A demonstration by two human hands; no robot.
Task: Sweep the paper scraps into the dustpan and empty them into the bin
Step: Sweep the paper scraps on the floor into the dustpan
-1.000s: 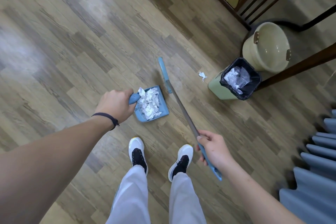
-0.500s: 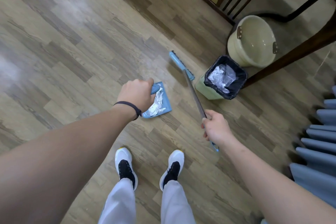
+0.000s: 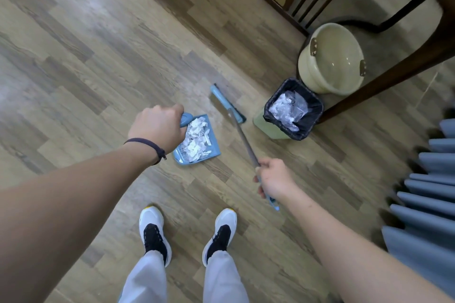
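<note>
My left hand [image 3: 157, 126] grips the handle of a small blue dustpan [image 3: 213, 148]. The pan holds a heap of white paper scraps [image 3: 197, 141] and hangs low over the wooden floor. My right hand [image 3: 275, 178] is closed around the metal shaft of a blue broom [image 3: 227, 103]. The broom's head touches the floor between the dustpan and the bin. The green bin [image 3: 293, 109] has a black liner and stands to the right of the broom head. Crumpled paper and clear plastic lie inside it.
A cream bucket [image 3: 331, 60] stands just behind the bin, under dark wooden furniture legs [image 3: 384, 81]. Grey-blue pleated fabric [image 3: 426, 192] fills the right edge. My two white shoes [image 3: 154, 231] stand on the floor below the dustpan.
The broom head has moved right, towards the bin, and the loose scrap seen near the bin is gone from view. The dustpan has tilted back, showing its scraps again.
</note>
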